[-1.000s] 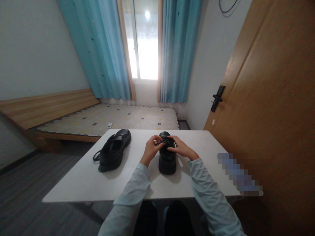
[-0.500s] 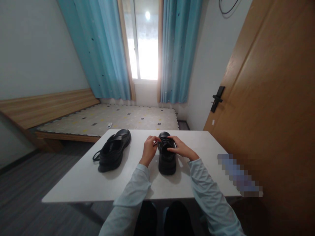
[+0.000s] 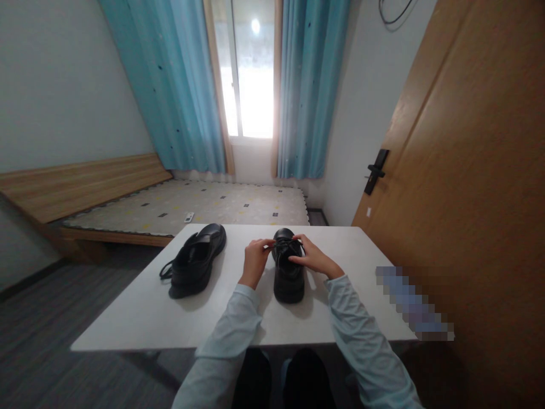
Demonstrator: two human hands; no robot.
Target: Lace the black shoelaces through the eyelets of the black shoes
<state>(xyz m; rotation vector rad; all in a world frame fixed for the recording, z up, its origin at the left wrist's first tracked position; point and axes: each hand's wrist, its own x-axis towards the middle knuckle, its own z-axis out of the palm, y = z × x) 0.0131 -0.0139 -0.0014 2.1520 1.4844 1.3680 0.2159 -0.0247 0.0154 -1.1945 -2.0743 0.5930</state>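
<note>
A black lace-up shoe [image 3: 289, 287] stands on the white table with its toe pointing away from me. At its left side, my left hand [image 3: 256, 260] pinches a black shoelace [image 3: 277, 244] between thumb and fingertips. My right hand [image 3: 315, 257] lies along the shoe's right side, its fingers closed at the laces and its thumb near the shoe opening. Dark lace strands blend into the dark upper, so their exact path is hard to make out. The second black shoe [image 3: 191, 278] rests to the left, apart from both hands, with a lace loop hanging at its heel.
The white table [image 3: 140, 318] spans the front. A blurred bluish patch [image 3: 411, 301] covers its right edge. Beyond stand a low bed [image 3: 238, 210] with a small white remote [image 3: 189, 217] on it, and a wooden door [image 3: 468, 199] on the right.
My left hand has shifted slightly left, away from the shoe, drawing the lace outward. My right hand has barely moved. The second shoe stays where it was.
</note>
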